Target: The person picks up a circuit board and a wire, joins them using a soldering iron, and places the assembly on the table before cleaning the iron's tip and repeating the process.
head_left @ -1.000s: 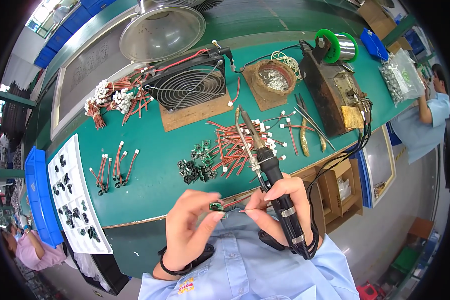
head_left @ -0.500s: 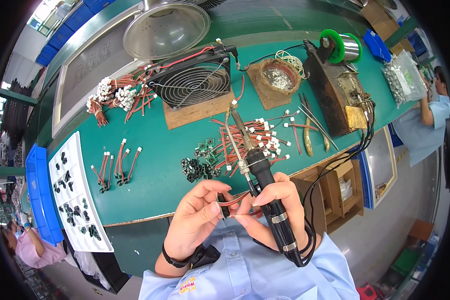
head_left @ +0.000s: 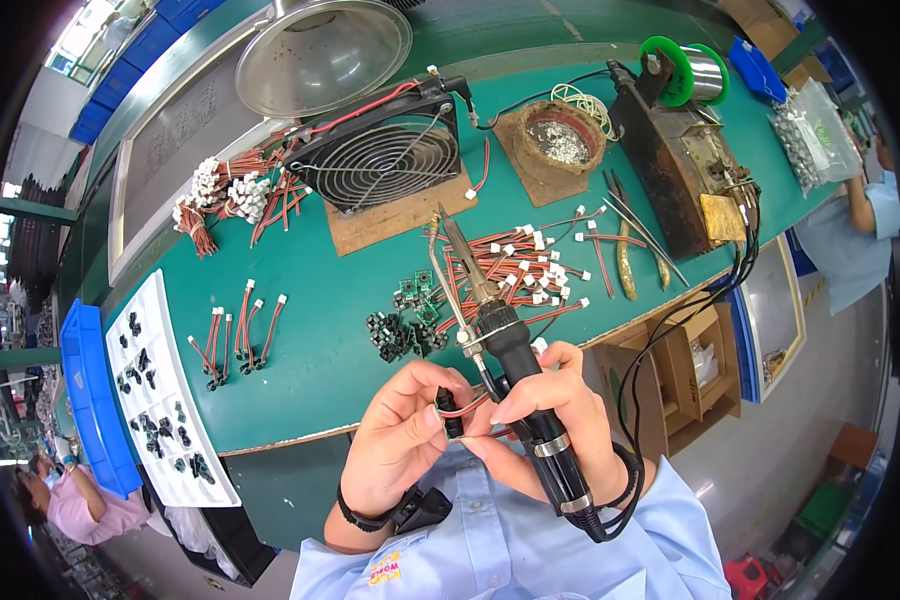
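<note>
My left hand pinches a small black component between thumb and fingertips. Red and black wires run from it toward my right fingers. Gripped in my right hand is a soldering iron with a thin metal tube clamped alongside, its tip pointing up and away over the bench. The thumb and fingertips of that hand also meet at the wires. Just beyond lie a heap of red-black connector leads and a pile of small black parts beside little green circuit boards.
A fan stands at the back, with bundled leads to its left. Right of it are a round pot, pliers and a solder-wire spool. A white tray holds black parts; finished-looking leads lie nearby.
The black component has turned slightly in my left fingers, showing more of its dark side. The iron's tip has shifted a little left. Both hands keep their holds.
</note>
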`<state>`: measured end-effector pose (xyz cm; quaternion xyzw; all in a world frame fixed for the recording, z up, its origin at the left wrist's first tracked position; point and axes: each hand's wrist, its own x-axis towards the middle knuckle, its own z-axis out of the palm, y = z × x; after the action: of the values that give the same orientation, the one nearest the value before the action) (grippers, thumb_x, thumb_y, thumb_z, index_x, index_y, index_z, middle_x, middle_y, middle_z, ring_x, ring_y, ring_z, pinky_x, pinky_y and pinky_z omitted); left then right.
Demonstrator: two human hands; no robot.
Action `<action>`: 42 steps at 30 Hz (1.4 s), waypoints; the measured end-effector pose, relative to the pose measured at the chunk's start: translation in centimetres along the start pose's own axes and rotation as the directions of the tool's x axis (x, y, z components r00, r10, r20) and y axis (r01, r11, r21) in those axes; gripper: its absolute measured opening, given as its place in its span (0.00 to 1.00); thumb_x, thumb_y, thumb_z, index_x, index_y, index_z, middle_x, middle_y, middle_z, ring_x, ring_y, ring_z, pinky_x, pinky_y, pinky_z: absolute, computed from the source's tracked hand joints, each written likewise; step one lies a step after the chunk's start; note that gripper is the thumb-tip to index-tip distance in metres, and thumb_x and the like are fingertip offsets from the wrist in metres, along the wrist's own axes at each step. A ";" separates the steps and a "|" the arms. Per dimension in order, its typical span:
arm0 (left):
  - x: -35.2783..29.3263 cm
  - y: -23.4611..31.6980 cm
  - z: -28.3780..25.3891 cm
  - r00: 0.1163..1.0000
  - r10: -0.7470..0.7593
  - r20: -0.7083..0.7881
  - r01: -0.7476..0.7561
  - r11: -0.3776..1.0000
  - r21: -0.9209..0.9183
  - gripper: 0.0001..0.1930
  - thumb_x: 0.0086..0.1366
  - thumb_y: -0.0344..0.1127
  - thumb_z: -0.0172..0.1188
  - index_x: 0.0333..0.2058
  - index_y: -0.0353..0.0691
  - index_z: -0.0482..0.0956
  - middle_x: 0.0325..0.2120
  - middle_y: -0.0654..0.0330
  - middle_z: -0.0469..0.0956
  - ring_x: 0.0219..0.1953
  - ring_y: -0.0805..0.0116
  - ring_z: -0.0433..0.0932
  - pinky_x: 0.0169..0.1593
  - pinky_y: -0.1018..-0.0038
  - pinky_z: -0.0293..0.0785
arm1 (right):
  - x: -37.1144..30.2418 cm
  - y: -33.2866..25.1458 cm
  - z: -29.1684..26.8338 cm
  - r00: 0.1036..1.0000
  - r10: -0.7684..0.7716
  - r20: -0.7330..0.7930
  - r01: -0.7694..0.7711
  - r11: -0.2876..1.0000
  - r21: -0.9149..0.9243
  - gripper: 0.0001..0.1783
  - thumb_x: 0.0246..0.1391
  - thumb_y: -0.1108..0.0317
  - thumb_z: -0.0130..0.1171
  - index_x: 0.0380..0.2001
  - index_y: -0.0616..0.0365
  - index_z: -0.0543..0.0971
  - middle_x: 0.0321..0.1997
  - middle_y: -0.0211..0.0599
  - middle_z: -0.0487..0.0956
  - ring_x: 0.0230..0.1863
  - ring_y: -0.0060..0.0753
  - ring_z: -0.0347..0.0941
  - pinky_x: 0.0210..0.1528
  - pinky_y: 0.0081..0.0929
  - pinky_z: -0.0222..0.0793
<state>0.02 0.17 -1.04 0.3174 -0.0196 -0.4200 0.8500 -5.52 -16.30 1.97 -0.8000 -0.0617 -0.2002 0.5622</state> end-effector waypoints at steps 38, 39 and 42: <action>0.2 -0.1 0.4 1.000 0.001 -0.001 -0.001 0.999 0.043 0.14 0.62 0.34 0.56 0.43 0.33 0.67 0.42 0.57 0.71 0.44 0.70 0.71 0.45 0.75 0.69 | 0.1 0.4 -0.2 1.000 -0.006 -0.015 0.007 0.997 0.073 0.25 0.35 0.79 0.69 0.36 0.50 0.68 0.27 0.22 0.79 0.28 0.21 0.76 0.43 0.27 0.52; 0.2 -0.1 0.4 1.000 0.000 0.000 0.000 0.999 0.043 0.14 0.62 0.34 0.56 0.43 0.33 0.67 0.42 0.57 0.71 0.44 0.70 0.71 0.45 0.75 0.69 | 0.1 0.4 -0.2 1.000 -0.001 -0.016 0.003 0.997 0.079 0.25 0.35 0.79 0.69 0.36 0.50 0.68 0.27 0.22 0.79 0.29 0.21 0.76 0.43 0.27 0.52; 0.2 -0.1 0.6 1.000 -0.002 -0.020 0.002 1.000 0.027 0.15 0.62 0.34 0.56 0.44 0.33 0.67 0.41 0.57 0.71 0.44 0.70 0.71 0.45 0.75 0.69 | 0.1 0.4 -0.3 1.000 0.007 -0.005 -0.007 0.996 0.083 0.25 0.35 0.79 0.68 0.36 0.50 0.67 0.27 0.22 0.79 0.29 0.21 0.76 0.44 0.27 0.52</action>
<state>-0.10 -0.28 -0.64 0.3329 -0.0165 -0.4174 0.8454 -5.38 -16.71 1.69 -0.7756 -0.0658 -0.1974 0.5960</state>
